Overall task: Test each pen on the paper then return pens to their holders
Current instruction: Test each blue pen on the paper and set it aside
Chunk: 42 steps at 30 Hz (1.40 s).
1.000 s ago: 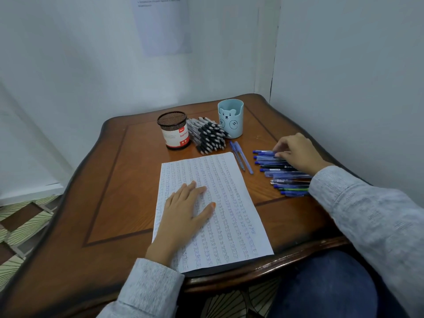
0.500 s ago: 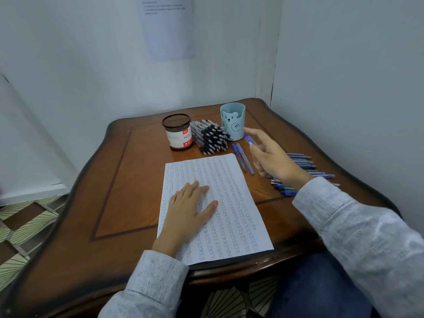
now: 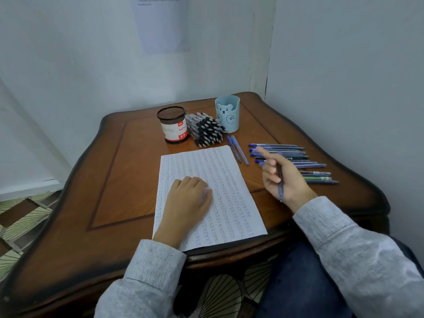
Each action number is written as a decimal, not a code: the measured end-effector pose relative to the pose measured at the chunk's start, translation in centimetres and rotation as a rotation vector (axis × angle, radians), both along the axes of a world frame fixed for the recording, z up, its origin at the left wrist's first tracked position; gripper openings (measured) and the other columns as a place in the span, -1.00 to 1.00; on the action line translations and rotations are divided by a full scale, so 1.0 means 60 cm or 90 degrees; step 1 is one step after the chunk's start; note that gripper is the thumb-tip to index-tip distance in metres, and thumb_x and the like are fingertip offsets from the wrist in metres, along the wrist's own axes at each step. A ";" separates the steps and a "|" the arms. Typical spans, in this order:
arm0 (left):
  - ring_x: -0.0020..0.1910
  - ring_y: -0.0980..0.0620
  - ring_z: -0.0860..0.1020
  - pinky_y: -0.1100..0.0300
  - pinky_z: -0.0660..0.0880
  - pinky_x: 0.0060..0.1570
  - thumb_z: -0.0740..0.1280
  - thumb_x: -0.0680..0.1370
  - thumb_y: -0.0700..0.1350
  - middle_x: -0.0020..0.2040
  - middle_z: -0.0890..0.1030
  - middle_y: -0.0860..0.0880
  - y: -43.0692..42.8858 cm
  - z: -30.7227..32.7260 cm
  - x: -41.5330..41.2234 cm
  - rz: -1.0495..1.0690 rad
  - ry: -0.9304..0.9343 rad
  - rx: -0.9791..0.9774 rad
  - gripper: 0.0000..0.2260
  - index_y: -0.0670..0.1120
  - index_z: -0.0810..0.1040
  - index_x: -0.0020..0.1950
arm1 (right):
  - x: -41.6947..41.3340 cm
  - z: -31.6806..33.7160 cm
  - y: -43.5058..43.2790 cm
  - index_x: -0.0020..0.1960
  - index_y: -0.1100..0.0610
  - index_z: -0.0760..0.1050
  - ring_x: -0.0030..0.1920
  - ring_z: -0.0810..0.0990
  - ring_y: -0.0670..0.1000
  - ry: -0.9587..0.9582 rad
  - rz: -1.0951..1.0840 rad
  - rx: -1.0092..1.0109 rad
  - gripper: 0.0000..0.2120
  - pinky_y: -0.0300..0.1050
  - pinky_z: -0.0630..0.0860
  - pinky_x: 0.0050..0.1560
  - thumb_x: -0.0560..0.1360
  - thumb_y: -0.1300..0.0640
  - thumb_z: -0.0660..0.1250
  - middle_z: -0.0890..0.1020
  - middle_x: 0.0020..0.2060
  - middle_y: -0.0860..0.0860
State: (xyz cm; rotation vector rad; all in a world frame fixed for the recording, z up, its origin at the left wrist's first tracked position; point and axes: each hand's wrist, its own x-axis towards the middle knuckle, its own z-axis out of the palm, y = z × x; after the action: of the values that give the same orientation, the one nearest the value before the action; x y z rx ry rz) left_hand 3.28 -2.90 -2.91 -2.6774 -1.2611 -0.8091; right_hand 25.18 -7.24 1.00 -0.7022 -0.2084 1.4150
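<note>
1. Head view, right of centre: right hand (image 3: 283,180) curled round a blue pen (image 3: 280,191), gripped with the barrel across the palm and what looks like the tip toward the wrist. Index finger poking out straight. Hovering over the tabletop (image 3: 126,180), between the paper (image 3: 229,198) and the row of blue pens (image 3: 286,154) laid out at the right.
2. Left hand (image 3: 190,198) at lower centre, palm down on the paper, pinning it and gripping nothing. Fingers a bit smeared, so no calling exactly how bent.
3. Upper centre: mesh holder (image 3: 174,127) and blue bear cup (image 3: 228,115), with a pile of black-grip pens (image 3: 206,129) squeezed in between. Two more blue pens (image 3: 238,150) just beside the paper's top right corner.
4. Handling guess: light, stiff, skinny plastic, smooth enough to roll or slip. Probably needs flipping round in the fingers before writing, tip down. Best pinched low on the barrel near the tip, thumb plus two fingers, no hard squeezing.
5. Paper already packed with scribble rows, so maybe hunt for a bare margin. Thin sheet, easy to skid, so worth pinning down while testing.
</note>
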 end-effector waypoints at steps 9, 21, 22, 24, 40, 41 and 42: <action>0.48 0.19 0.15 0.21 0.03 0.40 0.27 0.47 0.33 0.48 0.25 0.20 -0.052 0.000 0.027 -0.082 -0.038 -0.271 -0.43 0.12 0.38 0.42 | -0.005 -0.015 -0.034 -0.20 0.32 0.58 -0.62 0.27 -0.11 -0.243 0.075 -0.016 -0.53 -0.33 0.16 -0.68 0.62 -0.02 0.16 0.40 -0.55 0.06; 0.51 0.20 0.04 0.21 -0.07 0.42 0.25 0.37 0.45 0.54 0.13 0.20 -0.059 -0.008 0.030 -0.045 0.001 -0.289 -0.26 0.16 0.26 0.47 | -0.041 -0.048 -0.060 -0.36 0.24 0.37 -0.68 0.35 -0.03 -0.760 -0.049 0.040 -0.60 -0.28 0.25 -0.67 0.46 0.02 0.44 0.54 -0.57 0.13; 0.51 0.20 0.04 0.23 -0.08 0.41 0.26 0.35 0.46 0.54 0.12 0.20 -0.059 -0.008 0.030 -0.043 0.003 -0.289 -0.23 0.16 0.25 0.48 | -0.042 -0.049 -0.060 -0.38 0.23 0.35 -0.68 0.36 -0.05 -0.797 -0.051 0.046 -0.59 -0.28 0.27 -0.65 0.48 0.04 0.43 0.54 -0.58 0.13; 0.50 0.20 0.04 0.23 -0.08 0.41 0.26 0.32 0.47 0.54 0.12 0.20 -0.059 -0.007 0.029 -0.043 0.008 -0.289 -0.20 0.17 0.24 0.48 | -0.042 -0.054 -0.059 -0.42 0.19 0.32 -0.66 0.38 -0.09 -0.861 -0.066 0.058 -0.60 -0.29 0.31 -0.58 0.51 0.17 0.40 0.50 -0.61 0.10; 0.51 0.20 0.04 0.15 -0.06 0.46 0.24 0.28 0.52 0.54 0.12 0.21 -0.061 -0.005 0.030 -0.042 0.011 -0.312 -0.15 0.16 0.25 0.48 | -0.040 -0.065 -0.048 -0.43 0.31 0.28 -0.61 0.47 -0.11 -0.886 -0.054 0.087 -0.69 -0.10 0.34 -0.45 0.43 0.43 0.30 0.35 -0.56 0.05; 0.51 0.20 0.03 0.15 -0.07 0.46 0.24 0.28 0.52 0.54 0.11 0.21 -0.061 -0.005 0.030 -0.043 0.012 -0.313 -0.15 0.16 0.24 0.48 | -0.040 -0.066 -0.047 -0.44 0.28 0.28 -0.62 0.45 -0.12 -0.884 -0.054 0.089 -0.68 -0.12 0.33 -0.46 0.42 0.43 0.30 0.33 -0.57 0.02; 0.51 0.20 0.03 0.15 -0.07 0.46 0.25 0.29 0.51 0.54 0.11 0.21 -0.062 -0.004 0.030 -0.044 0.014 -0.316 -0.16 0.16 0.24 0.48 | -0.039 -0.066 -0.047 -0.45 0.24 0.26 -0.62 0.45 -0.12 -0.883 -0.051 0.090 -0.65 -0.15 0.32 -0.49 0.42 0.44 0.30 0.32 -0.58 -0.02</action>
State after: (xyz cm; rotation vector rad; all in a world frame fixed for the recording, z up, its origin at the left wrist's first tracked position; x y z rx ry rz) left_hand 5.09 -6.60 -3.14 -3.1095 -1.5438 -0.5223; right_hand 22.85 -10.06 -2.97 -1.4507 -1.3132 0.6079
